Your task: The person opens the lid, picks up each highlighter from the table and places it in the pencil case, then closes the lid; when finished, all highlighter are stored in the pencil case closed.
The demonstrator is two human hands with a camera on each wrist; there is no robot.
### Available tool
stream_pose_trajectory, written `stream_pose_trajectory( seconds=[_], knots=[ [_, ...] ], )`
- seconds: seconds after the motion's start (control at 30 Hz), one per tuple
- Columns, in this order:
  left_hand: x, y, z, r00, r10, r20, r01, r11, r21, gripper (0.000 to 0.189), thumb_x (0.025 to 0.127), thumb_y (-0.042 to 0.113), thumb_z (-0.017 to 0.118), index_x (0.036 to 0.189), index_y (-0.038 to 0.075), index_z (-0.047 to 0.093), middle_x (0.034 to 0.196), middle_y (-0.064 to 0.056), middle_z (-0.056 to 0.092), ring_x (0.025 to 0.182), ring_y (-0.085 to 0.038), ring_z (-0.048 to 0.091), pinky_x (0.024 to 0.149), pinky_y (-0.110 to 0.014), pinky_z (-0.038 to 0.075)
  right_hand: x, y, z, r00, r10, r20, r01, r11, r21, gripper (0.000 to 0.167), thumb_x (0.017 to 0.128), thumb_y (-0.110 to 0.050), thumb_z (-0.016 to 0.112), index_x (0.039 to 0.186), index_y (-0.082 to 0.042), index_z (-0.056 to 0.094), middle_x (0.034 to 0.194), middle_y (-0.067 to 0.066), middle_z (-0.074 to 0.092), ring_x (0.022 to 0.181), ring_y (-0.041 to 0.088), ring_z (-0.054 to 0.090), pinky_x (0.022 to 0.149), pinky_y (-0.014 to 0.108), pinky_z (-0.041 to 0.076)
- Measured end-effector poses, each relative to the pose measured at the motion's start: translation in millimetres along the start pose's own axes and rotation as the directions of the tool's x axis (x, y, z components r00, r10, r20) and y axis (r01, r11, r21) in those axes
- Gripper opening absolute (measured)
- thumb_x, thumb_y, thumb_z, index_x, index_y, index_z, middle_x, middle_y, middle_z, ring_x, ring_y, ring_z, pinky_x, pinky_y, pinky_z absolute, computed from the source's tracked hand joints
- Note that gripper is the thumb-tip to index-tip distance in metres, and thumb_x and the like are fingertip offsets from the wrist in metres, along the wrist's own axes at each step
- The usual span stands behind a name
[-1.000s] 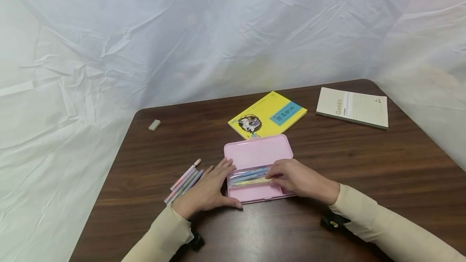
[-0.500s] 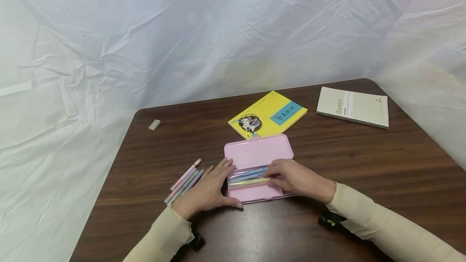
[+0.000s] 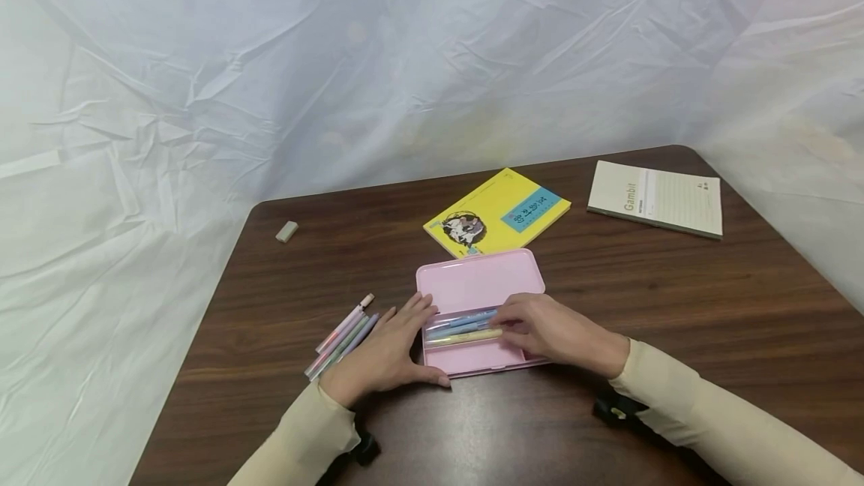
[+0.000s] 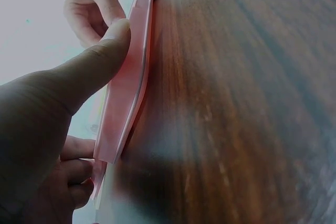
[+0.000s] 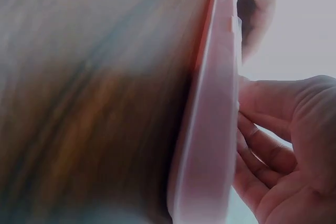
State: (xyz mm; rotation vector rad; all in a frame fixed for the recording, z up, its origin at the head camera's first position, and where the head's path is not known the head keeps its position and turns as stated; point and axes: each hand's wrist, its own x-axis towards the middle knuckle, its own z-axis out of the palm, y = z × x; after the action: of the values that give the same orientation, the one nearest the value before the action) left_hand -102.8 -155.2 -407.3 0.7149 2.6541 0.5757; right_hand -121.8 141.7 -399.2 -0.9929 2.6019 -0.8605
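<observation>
A pink pencil case [image 3: 472, 357] lies with its lid [image 3: 481, 281] raised at the back. Several blue pens [image 3: 466, 321] and a yellow pen [image 3: 466, 337] lie in its rear compartment; the front compartment shows bare pink. My left hand [image 3: 385, 355] holds the case's left end, thumb against the front wall and fingers at the left side, as the left wrist view also shows. Bent fingers of my right hand [image 3: 556, 332] reach into the case at the pens' right ends. Whether they pinch a pen is hidden.
Several pens [image 3: 343, 340] lie left of my left hand. A white eraser [image 3: 286, 232] is at the table's far left. Behind the case lies a yellow book [image 3: 496, 208], and a cream notebook [image 3: 655, 199] is at the back right. White cloth [image 3: 472, 81] hangs behind the table [image 3: 709, 298].
My right fingers shift slightly at the right ends of the pens, and the yellow pen's tip shows more plainly now. My left hand and the case stay in place.
</observation>
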Motion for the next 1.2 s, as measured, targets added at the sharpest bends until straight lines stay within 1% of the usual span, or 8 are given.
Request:
stream_pose_trajectory(
  seconds=[0.13,0.33,0.47,0.57,0.7,0.8,1.07,1.2],
  knots=[
    [1.5,1.0,0.7,1.000,0.005,0.002,-0.005,1.000,0.002,0.112,0.072,0.073,0.073,0.157,0.016,0.030,0.167,0.001,0.014,0.154,-0.016,0.005,0.121,-0.056,0.013,-14.4,5.2,-6.7,0.999,0.033,-0.008,-0.033,0.999,-0.033,0.036,0.093,-0.030,0.072,0.126,-0.015,0.070,0.117,-0.006,0.067,0.104,0.010,0.061,0.093,0.037,0.054],
    [2.3,1.7,0.3,1.000,0.004,0.010,-0.004,1.000,-0.002,0.112,0.071,0.074,0.073,0.158,0.017,0.030,0.167,0.002,0.015,0.154,-0.014,0.004,0.121,-0.055,0.012,-43.2,16.7,-15.0,0.995,0.096,-0.023,-0.098,0.989,-0.109,0.067,0.087,-0.049,0.074,0.140,-0.011,0.058,0.138,0.005,0.059,0.127,0.025,0.054,0.103,0.048,0.047],
    [2.8,1.1,-0.1,1.000,0.002,0.005,-0.002,1.000,0.002,0.112,0.071,0.074,0.073,0.157,0.016,0.030,0.167,0.002,0.015,0.154,-0.015,0.005,0.121,-0.056,0.011,-54.2,22.6,-16.5,0.996,0.081,-0.047,-0.088,0.982,-0.168,0.083,0.080,-0.053,0.079,0.146,-0.010,0.051,0.147,0.008,0.052,0.133,0.029,0.050,0.105,0.050,0.044],
    [3.3,0.6,-0.3,1.000,-0.009,0.005,0.009,1.000,0.004,0.113,0.070,0.074,0.073,0.157,0.017,0.031,0.167,0.002,0.015,0.154,-0.016,0.005,0.121,-0.055,0.011,-57.5,28.1,-17.6,0.997,0.042,-0.069,-0.056,0.976,-0.210,0.091,0.077,-0.055,0.081,0.148,-0.008,0.048,0.153,0.011,0.044,0.139,0.031,0.044,0.108,0.053,0.041],
    [3.3,-0.4,-0.7,1.000,-0.015,0.004,0.015,1.000,0.004,0.112,0.069,0.073,0.075,0.157,0.017,0.032,0.167,0.002,0.017,0.154,-0.016,0.006,0.121,-0.055,0.011,-57.6,37.2,-19.9,0.998,0.016,-0.065,-0.031,0.970,-0.241,0.097,0.076,-0.062,0.077,0.149,-0.005,0.046,0.158,0.012,0.037,0.145,0.031,0.036,0.113,0.056,0.033],
    [3.8,-0.9,-1.6,1.000,-0.004,0.000,0.004,1.000,-0.009,0.112,0.070,0.071,0.076,0.156,0.016,0.033,0.166,0.001,0.018,0.154,-0.017,0.007,0.121,-0.055,0.012,-55.8,41.2,-21.9,0.999,0.032,-0.038,-0.040,0.970,-0.238,0.099,0.077,-0.067,0.073,0.149,-0.006,0.045,0.158,0.012,0.037,0.146,0.031,0.034,0.115,0.057,0.029],
    [8.2,-0.2,-5.1,1.000,0.017,-0.001,-0.017,1.000,-0.014,0.113,0.069,0.071,0.077,0.157,0.014,0.032,0.166,-0.002,0.018,0.154,-0.018,0.008,0.121,-0.056,0.014,-54.3,42.8,-25.7,0.996,0.084,-0.010,-0.084,0.974,-0.208,0.097,0.079,-0.070,0.068,0.150,-0.008,0.045,0.160,0.011,0.034,0.146,0.031,0.033,0.116,0.059,0.025],
    [10.7,-1.6,-5.2,1.000,-0.002,0.005,0.002,1.000,-0.006,0.114,0.069,0.072,0.077,0.157,0.016,0.031,0.167,0.001,0.017,0.154,-0.015,0.007,0.121,-0.053,0.015,-53.8,42.9,-26.3,0.996,0.088,-0.009,-0.088,0.973,-0.213,0.098,0.079,-0.070,0.068,0.151,-0.008,0.044,0.160,0.011,0.034,0.147,0.031,0.033,0.116,0.059,0.024]
  ],
)
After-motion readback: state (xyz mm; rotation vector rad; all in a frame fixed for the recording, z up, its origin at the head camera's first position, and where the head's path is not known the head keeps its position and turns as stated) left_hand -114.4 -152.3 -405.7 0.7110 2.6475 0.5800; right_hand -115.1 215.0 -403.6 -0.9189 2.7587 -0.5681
